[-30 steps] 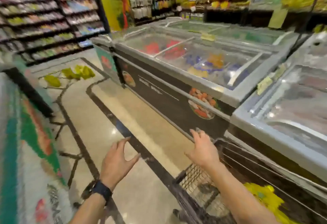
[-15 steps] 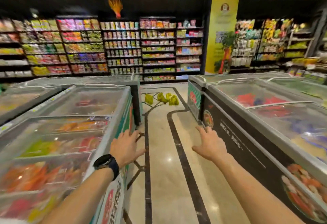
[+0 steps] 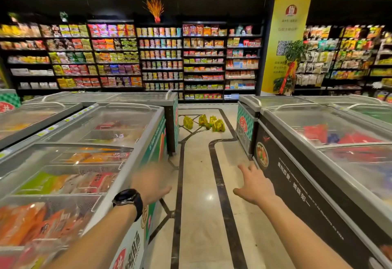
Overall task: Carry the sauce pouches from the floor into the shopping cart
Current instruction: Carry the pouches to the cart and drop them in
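Supermarket freezer aisle, pale marble floor (image 3: pixel 199 215) with dark inlay lines | glass-topped grey chest freezers (image 3: pixel 146 141) along left and right of frame | yellow-green sauce pouches (image 3: pixel 212 122) clustered on floor, centre frame, well beyond both hands | left hand (image 3: pixel 151 181), black wristwatch (image 3: pixel 127 197), blurred, loosely spread, empty | right hand (image 3: pixel 254 186), lower centre, fingers splayed, empty

A glass-lidded left freezer (image 3: pixel 101 133) and right freezer (image 3: pixel 318 133) are flanking the marble floor (image 3: pixel 199 183). Packed shelves (image 3: pixel 161 56) are lining the far wall, a yellow banner (image 3: pixel 290 22) and potted plant (image 3: pixel 294 56) standing beside them.
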A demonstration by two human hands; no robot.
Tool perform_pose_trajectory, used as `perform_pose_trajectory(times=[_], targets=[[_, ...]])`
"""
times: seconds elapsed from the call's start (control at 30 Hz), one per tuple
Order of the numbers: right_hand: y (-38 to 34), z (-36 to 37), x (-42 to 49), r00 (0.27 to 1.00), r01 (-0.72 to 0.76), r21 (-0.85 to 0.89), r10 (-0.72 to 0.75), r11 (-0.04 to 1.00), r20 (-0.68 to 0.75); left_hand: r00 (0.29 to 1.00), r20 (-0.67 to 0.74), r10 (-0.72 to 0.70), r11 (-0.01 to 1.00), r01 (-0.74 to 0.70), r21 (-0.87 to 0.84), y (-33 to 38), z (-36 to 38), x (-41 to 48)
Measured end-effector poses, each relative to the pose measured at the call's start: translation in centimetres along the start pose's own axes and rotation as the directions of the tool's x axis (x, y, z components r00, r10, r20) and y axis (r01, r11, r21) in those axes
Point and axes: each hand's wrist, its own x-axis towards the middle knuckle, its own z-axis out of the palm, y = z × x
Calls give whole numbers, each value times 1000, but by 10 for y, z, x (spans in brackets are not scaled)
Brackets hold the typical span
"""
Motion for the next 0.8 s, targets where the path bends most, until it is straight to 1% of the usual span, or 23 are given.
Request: perform_pose_trajectory(times=[0.17,0.3,0.4,0.63,0.8], targets=[[0,19,89,999,-18,-16,18,1000,27,999,42,-6,1000,6,9,-13,37,84],[-16,29,176,998,-49,-37,51,998,44,998,62,-3,1000,1,22,-37,60,167],[-33,35,240,996,-75,-18,75,997,46,998,70,8,1000,-7,-15,-57,69,230],[-64,45,367,996,-77,-9,77,997,34,998,54,36,999,-34,-40,-87,79,360],[-54,60,466,996,-76,-18,77,997,46,997,38,65,998,-65,-19,-87,98,459]])
